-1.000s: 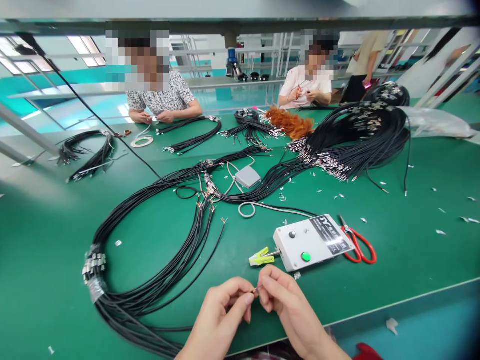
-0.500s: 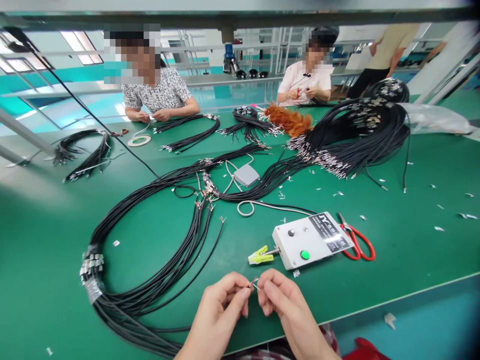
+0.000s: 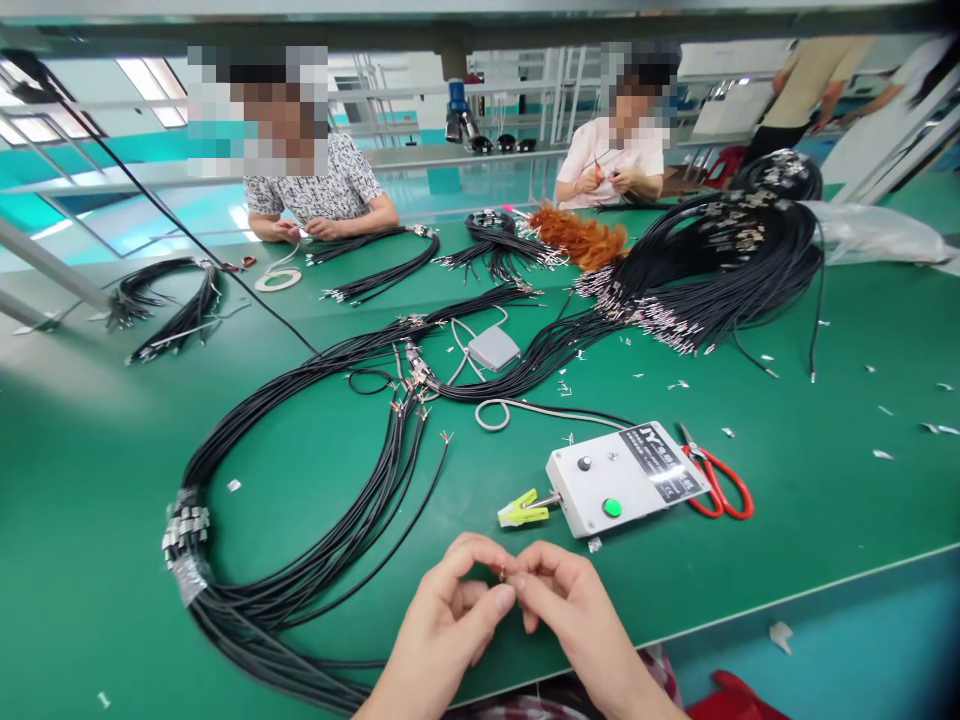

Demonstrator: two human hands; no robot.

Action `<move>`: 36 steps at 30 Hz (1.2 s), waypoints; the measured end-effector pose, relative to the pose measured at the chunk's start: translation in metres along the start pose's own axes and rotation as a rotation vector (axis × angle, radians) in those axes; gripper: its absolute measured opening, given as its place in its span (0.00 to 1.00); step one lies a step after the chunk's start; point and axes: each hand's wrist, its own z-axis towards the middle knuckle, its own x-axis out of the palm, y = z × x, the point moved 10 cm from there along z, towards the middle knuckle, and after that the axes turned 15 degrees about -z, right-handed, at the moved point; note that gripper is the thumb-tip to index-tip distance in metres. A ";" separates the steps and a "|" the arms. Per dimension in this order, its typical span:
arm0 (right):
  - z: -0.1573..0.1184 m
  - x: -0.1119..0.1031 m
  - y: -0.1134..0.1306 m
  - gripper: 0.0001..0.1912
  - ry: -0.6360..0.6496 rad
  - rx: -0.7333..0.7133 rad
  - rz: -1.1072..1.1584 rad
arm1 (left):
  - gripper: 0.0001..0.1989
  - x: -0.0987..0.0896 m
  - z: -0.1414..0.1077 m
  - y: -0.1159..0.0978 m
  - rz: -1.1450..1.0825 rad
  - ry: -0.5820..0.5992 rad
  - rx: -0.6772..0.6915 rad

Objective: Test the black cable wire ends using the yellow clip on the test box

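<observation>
On the green counter, both hands pinch together on what looks like a cable's wire ends.

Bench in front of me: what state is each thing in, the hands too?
Left hand, pinching the thin wire end
Right hand, fingertips pinched at the same wire end
Thin wire end, mostly hidden by fingers
Front cable bundle, curved, bound together
White box, lying flat; power unclear
Green button, unclear whether lit
Red-handled scissors, lying down
Plastic bag, crumpled
</observation>
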 end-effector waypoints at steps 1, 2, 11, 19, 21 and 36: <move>0.000 0.001 0.000 0.22 0.007 0.001 -0.026 | 0.19 -0.005 0.000 0.003 -0.015 -0.048 -0.010; 0.000 0.002 0.001 0.22 0.016 0.000 -0.055 | 0.19 -0.010 0.000 0.006 -0.026 -0.102 -0.026; -0.012 -0.018 0.041 0.11 -0.076 -0.337 -0.660 | 0.23 -0.009 0.001 0.003 0.080 -0.108 -0.001; -0.033 -0.002 0.079 0.08 -0.216 -0.801 -1.255 | 0.15 0.000 0.002 -0.008 0.317 0.018 0.084; -0.033 0.000 0.087 0.10 -0.222 -0.869 -1.351 | 0.13 0.009 -0.001 -0.027 0.529 0.062 0.241; 0.037 -0.018 0.087 0.08 -0.150 -0.654 -1.660 | 0.13 -0.025 0.037 -0.014 0.344 -0.129 0.107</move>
